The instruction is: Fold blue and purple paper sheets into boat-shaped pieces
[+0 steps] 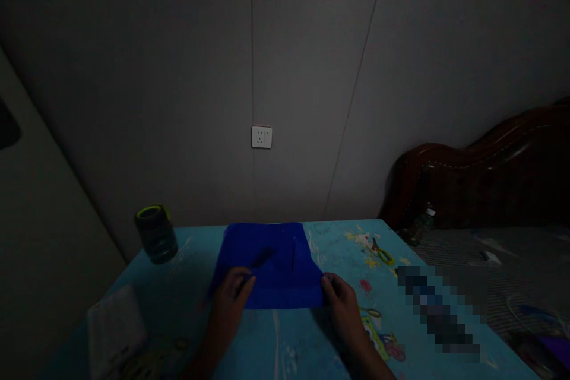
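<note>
A deep blue sheet (276,240), whether cloth or paper I cannot tell, lies on the table in front of me. My left hand (234,291) is closed on its near side, left of the middle, with thumb and fingers pinched together. At the sheet's near right corner, my right hand (341,297) pinches the edge. A thin dark line (293,255) shows on the sheet's right half. Left of that is a dark patch, and I cannot tell if it is a shadow or an object.
The table (249,350) has a blue printed cover. A dark see-through jar (157,236) stands back left, a pale box (116,326) near left. Yellow-handled scissors (382,252) lie right. Beyond the right edge are a bottle (423,222) and a bed headboard (481,181).
</note>
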Demonstrator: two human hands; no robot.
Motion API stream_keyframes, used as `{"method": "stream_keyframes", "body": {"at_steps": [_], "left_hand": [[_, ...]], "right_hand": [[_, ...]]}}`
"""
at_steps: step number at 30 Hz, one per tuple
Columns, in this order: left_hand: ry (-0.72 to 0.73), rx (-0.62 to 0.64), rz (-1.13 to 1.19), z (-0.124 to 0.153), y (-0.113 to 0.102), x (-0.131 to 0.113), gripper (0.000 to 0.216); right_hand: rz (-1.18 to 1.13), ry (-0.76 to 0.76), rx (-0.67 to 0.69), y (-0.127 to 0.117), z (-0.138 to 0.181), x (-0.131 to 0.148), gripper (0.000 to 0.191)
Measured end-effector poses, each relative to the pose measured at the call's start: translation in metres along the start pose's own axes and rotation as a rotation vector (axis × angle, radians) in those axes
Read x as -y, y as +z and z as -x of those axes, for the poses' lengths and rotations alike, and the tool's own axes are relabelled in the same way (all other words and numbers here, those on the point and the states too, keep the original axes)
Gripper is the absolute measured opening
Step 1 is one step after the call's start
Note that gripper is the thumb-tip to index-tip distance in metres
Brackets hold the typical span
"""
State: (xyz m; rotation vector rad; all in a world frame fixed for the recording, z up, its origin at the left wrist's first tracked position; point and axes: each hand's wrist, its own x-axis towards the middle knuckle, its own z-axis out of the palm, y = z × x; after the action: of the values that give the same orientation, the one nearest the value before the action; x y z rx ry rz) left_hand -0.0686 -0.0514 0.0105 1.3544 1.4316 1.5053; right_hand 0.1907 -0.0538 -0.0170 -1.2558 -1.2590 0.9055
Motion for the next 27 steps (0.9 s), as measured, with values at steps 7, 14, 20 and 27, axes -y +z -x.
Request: {"method": "stream_keyframes", "body": {"at_steps": [7, 14, 20, 27], "left_hand": [[-0.096, 0.057, 0.126, 0.003, 0.001, 0.0, 0.037], [-0.072, 0.077, 0.159, 0.001, 0.0, 0.005, 0.037], [-0.117, 0.104, 0.076, 0.0, 0.0, 0.007, 0.034], [0.278, 0.007, -0.155, -0.002, -0.009, 0.014, 0.018]], "right_hand": [[-0.021, 0.045, -0.012, 0.0, 0.0, 0.001, 0.051], [-0.057, 0.042, -0.009, -0.001, -0.003, -0.002, 0.052], [-0.119, 0.05, 0.037, 0.0, -0.003, -0.001, 0.047], [-0.129, -0.085, -0.001, -0.003, -0.003, 0.0, 0.031]]}}
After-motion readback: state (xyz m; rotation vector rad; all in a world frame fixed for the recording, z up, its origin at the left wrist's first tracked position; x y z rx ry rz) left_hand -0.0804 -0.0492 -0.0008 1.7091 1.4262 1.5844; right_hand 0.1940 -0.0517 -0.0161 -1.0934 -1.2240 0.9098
